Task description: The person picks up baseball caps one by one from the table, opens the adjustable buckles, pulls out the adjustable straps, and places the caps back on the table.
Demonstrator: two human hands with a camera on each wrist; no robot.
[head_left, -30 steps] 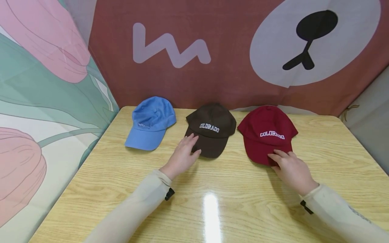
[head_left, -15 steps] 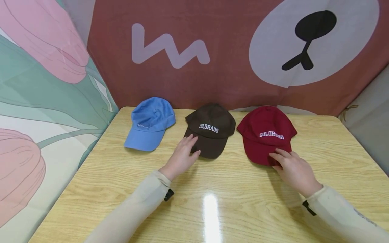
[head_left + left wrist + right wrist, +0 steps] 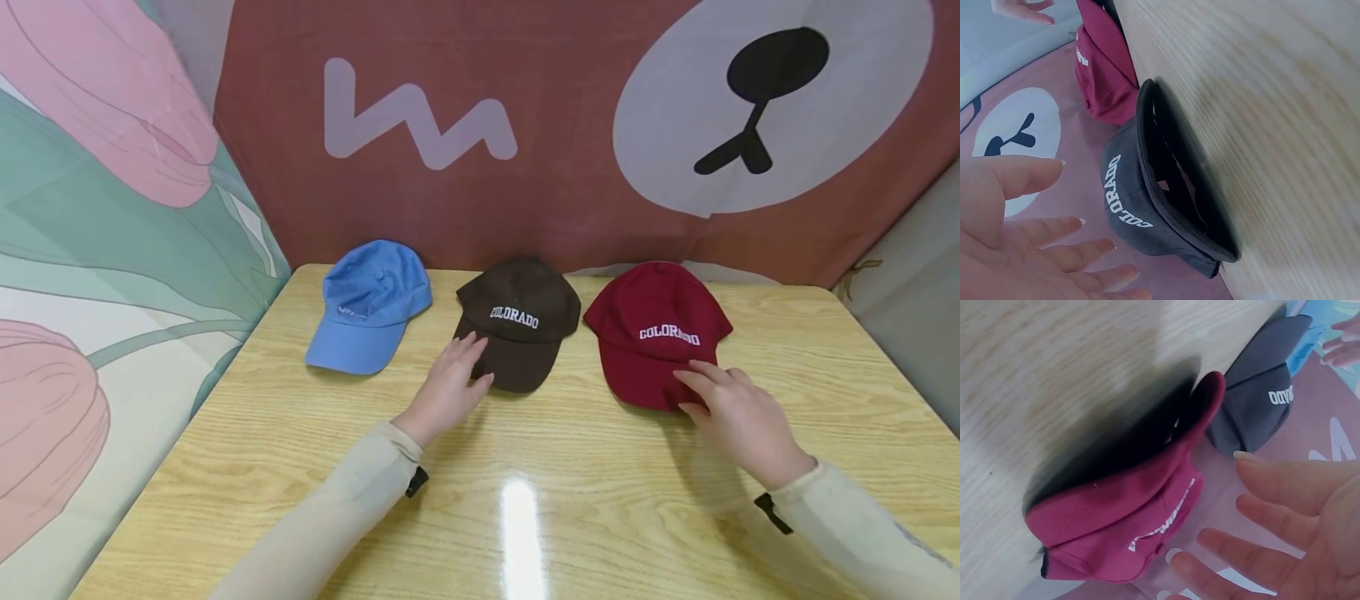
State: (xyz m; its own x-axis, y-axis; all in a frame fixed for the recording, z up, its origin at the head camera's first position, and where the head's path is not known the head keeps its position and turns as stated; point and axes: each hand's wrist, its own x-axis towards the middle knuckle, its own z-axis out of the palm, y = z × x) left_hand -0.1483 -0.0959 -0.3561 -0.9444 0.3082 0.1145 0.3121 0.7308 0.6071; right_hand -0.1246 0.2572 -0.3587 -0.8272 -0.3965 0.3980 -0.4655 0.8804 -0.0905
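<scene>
Along the far edge of the pale wood-grain table (image 3: 225, 467), the head cam gave me three fabric baseball caps in a row, brims roughly my way: a light blue cap (image 3: 363, 342), a dark brown cap (image 3: 521, 292) lettered COLORADO and a dark red cap (image 3: 656, 300) with the same lettering. From the left hand (image 3: 447, 385), brown lay just ahead and a bit right; from the right hand (image 3: 742, 421), red lay just ahead and left. Blue sat off on the left hand's side.

Left wrist cam: fingers loosely spread, holding nothing, with what looked like a gap to brown.

Right wrist cam: same deal, fingers apart, nothing gripped, short of red. My read: with each cap's crown-to-brim axis running roughly toward me, the brim was the handiest part to reach.
</scene>
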